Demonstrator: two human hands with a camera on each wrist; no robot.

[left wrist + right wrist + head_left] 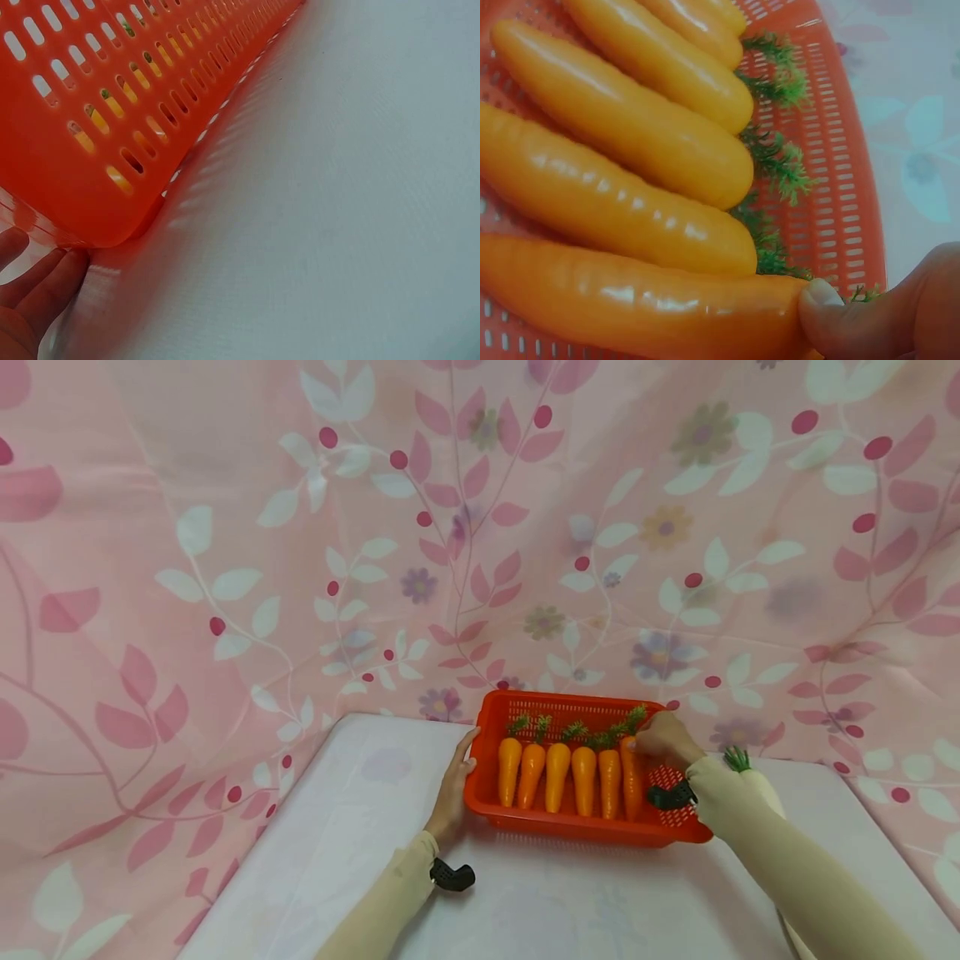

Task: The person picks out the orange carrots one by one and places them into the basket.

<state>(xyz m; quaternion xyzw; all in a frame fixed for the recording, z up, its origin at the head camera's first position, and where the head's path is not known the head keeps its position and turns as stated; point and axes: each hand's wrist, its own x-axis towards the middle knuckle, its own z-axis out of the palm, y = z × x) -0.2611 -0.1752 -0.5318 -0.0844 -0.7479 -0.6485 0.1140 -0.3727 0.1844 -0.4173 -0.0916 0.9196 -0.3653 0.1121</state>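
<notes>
In the head view, a red perforated plastic basket [577, 831] holds several orange toy carrots [557, 777] with green tops, lined up side by side. My right hand [667, 739] is at the basket's right end, pinching the top end of the rightmost carrot [632, 781]. The right wrist view shows the thumb [821, 307] pressed on that carrot [630, 296]; the other fingers are hidden. At the left end, my left hand [452, 789] rests against the basket wall. Its extended fingers [52, 292] touch the basket's lower corner in the left wrist view.
A white radish [763, 789] with a green top lies right of the basket, partly behind my right forearm. Another pale object [797, 937] shows below that forearm. The white-covered table [540, 910] meets a pink floral cloth [480, 527] behind.
</notes>
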